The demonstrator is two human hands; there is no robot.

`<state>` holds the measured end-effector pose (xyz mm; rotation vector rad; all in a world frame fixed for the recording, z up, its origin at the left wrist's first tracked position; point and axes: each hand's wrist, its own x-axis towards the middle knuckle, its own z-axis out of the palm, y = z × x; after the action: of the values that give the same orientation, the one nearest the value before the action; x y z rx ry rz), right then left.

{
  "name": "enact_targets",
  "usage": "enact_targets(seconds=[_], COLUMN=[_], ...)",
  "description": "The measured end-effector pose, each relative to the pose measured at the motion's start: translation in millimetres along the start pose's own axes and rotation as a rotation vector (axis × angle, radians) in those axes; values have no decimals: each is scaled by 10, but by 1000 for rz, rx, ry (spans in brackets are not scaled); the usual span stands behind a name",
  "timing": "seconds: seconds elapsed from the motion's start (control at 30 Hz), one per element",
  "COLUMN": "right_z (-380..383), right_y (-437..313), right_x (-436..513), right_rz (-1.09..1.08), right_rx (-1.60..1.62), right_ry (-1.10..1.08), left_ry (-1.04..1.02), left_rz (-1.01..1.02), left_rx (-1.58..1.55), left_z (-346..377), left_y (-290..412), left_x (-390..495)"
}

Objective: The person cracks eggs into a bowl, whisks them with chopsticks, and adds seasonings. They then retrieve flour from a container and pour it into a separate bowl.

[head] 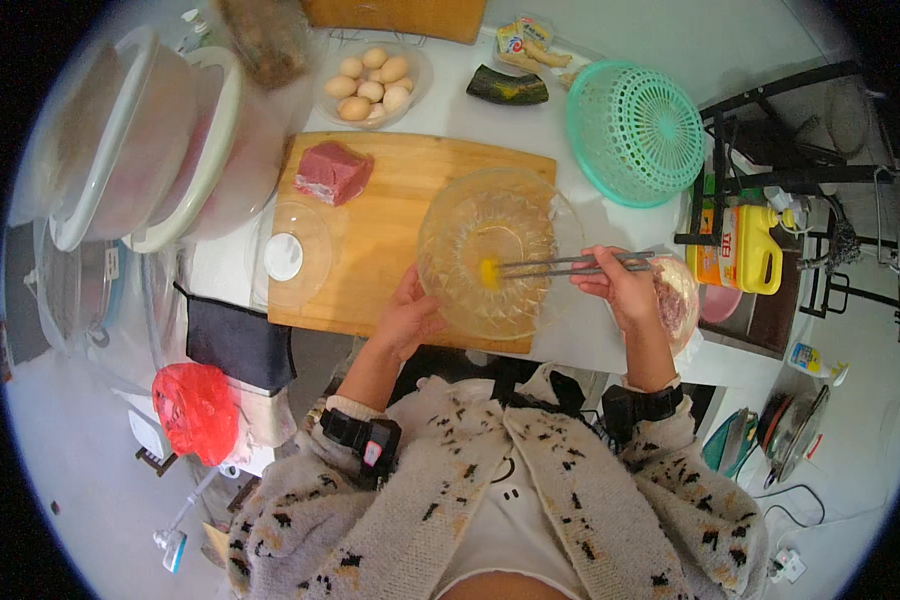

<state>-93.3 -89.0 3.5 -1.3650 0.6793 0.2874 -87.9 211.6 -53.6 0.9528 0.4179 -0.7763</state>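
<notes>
A large clear bowl (457,300) with an egg yolk (488,274) and clear liquid stands on the right part of a wooden cutting board (390,300). My left hand (409,319) grips the bowl's left rim. In my right hand (619,289) is a pair of grey chopsticks (547,266), their tips at the yolk. A block of raw meat (334,173) lies on the board's upper left. Below it, a clear round lid or dish (311,262) with a white disc (283,256) overlaps the board's left edge. Partly behind my right hand is a bowl of minced meat (675,300).
Beyond the board are a bowl of eggs (371,91), a piece of dark green squash (508,86) and ginger (544,54). A green plastic colander (637,133) sits upside down at right, near a black rack (802,178) and a yellow jug (757,251). Large lidded tubs (217,165) crowd the left.
</notes>
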Motion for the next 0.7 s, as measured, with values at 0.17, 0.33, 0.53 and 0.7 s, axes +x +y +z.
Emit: enact_targets(seconds=[0.17,0.33,0.53,0.7], right_z=[7,35,20,-66], right_y=[75,116,48,-23], right_x=[-10,-18,-151,-359], right_rz=[-32,-54,-129,-120], right_rx=[49,81,40,77], right_ry=[-11,20,42,138], left_ry=[-55,-64,-124,-177], left_rz=[9,16,26,6], left_rx=[-6,-1,-4,84], left_z=[5,-37,-95,-4], left_y=[10,-7,34,116], left_x=[110,176,199,166])
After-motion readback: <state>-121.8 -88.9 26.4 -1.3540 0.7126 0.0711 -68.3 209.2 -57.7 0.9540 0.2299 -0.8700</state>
